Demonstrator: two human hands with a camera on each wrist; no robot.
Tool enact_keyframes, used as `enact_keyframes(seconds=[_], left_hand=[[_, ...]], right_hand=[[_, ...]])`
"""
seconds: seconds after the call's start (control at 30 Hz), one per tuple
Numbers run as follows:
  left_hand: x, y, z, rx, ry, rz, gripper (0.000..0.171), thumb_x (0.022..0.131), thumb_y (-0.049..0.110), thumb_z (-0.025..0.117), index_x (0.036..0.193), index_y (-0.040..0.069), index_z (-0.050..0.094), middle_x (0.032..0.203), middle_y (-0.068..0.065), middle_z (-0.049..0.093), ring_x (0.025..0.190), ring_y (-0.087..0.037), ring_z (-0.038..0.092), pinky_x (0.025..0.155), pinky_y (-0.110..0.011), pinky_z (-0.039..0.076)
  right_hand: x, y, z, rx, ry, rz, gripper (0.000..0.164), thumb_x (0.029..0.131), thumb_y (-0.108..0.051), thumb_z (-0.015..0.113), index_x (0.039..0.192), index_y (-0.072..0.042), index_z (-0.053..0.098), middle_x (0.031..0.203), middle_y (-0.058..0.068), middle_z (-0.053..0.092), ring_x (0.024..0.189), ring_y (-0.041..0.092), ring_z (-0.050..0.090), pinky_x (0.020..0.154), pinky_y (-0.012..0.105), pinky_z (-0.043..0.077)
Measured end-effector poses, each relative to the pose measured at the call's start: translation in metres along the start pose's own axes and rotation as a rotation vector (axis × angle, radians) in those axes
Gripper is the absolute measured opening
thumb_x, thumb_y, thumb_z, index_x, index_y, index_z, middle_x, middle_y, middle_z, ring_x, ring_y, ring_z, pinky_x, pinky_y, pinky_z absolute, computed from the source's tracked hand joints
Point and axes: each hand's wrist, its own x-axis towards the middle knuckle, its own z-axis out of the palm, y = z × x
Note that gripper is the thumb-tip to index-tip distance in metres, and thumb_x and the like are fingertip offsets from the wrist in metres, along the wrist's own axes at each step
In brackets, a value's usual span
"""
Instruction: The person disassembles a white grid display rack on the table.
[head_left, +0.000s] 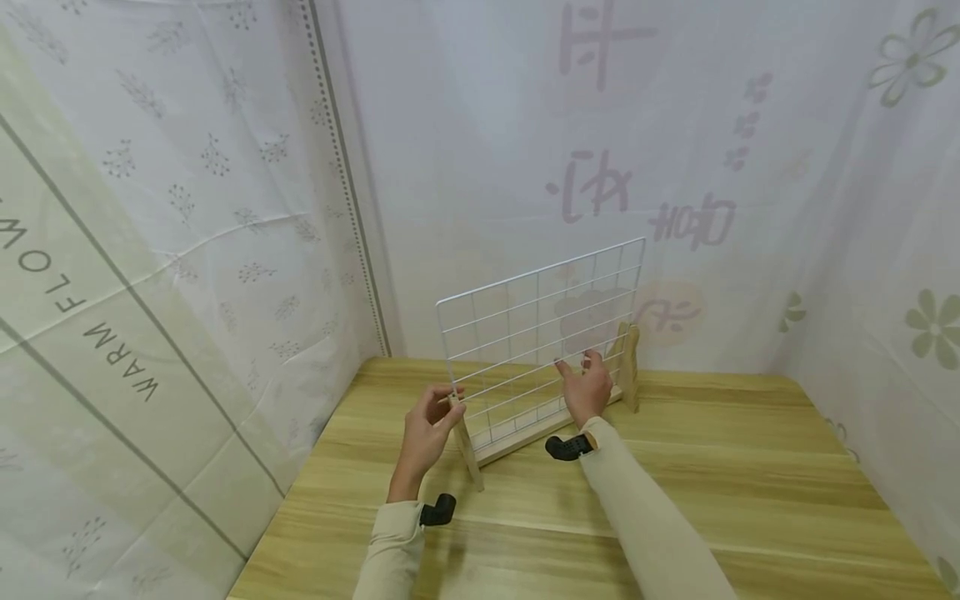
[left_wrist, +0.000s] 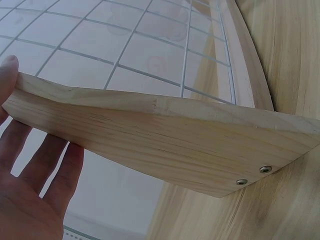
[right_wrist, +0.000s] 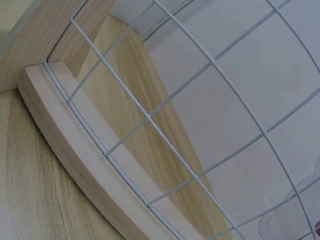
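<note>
Left hand point(head_left: 427, 425) pinches the pale wooden side foot point(head_left: 467, 446) w/ thumb + fingers; right hand point(head_left: 587, 390), fingers relaxed, touches the upright white wire grid panel point(head_left: 540, 329).

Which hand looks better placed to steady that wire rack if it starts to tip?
Probably the left hand: its fingers already hold the wooden end support, whose face shows up close in the left wrist view. The right hand only rests open against the wire grid, which likely flexes more.
</note>
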Motion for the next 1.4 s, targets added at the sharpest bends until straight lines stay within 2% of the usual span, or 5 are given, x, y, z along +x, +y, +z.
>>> enact_keyframes(seconds=[0.33,0.67,0.93,1.2,1.4], left_hand=[[0.005,-0.026,0.003,-0.003,0.033,0.015,0.028,0.097,0.011,0.066,0.123,0.005,0.059,0.134,-0.010,0.066,0.120,-0.037,0.065,0.100,-0.045,0.056],[0.004,-0.029,0.004,0.003,0.019,0.070,0.029,0.096,0.019,0.069,0.121,0.008,0.061,0.131,-0.008,0.069,0.116,-0.037,0.068,0.101,-0.049,0.055],[0.006,-0.031,0.003,-0.002,0.037,0.052,0.027,0.096,0.012,0.068,0.122,0.007,0.060,0.129,-0.012,0.068,0.117,-0.035,0.068,0.104,-0.054,0.052],[0.001,-0.013,0.002,0.009,0.016,0.018,0.033,0.097,0.007,0.065,0.126,-0.005,0.057,0.128,-0.019,0.068,0.117,-0.038,0.067,0.101,-0.050,0.054],[-0.003,0.003,0.001,-0.006,0.013,0.052,0.027,0.096,0.004,0.065,0.122,-0.001,0.059,0.131,-0.018,0.067,0.115,-0.040,0.067,0.097,-0.041,0.058]], right_hand=[[0.001,-0.002,0.000,0.006,0.001,-0.001,0.060,0.089,-0.033,0.078,0.134,-0.002,0.055,0.126,0.025,0.063,0.115,0.044,0.058,0.098,0.059,0.045],[0.004,-0.006,-0.005,0.012,-0.005,0.005,0.060,0.090,-0.034,0.076,0.136,-0.002,0.055,0.126,0.025,0.062,0.116,0.043,0.057,0.099,0.058,0.045],[0.007,-0.014,-0.006,0.011,0.008,-0.028,0.059,0.089,-0.035,0.077,0.133,-0.002,0.057,0.123,0.025,0.064,0.113,0.042,0.059,0.102,0.057,0.042],[0.010,-0.017,-0.006,0.026,0.004,-0.042,0.058,0.090,-0.033,0.076,0.135,-0.002,0.056,0.124,0.024,0.063,0.112,0.041,0.059,0.099,0.057,0.045],[0.012,-0.024,-0.009,0.028,0.016,-0.062,0.058,0.091,-0.034,0.076,0.136,-0.003,0.056,0.124,0.023,0.062,0.111,0.041,0.059,0.098,0.057,0.044]])
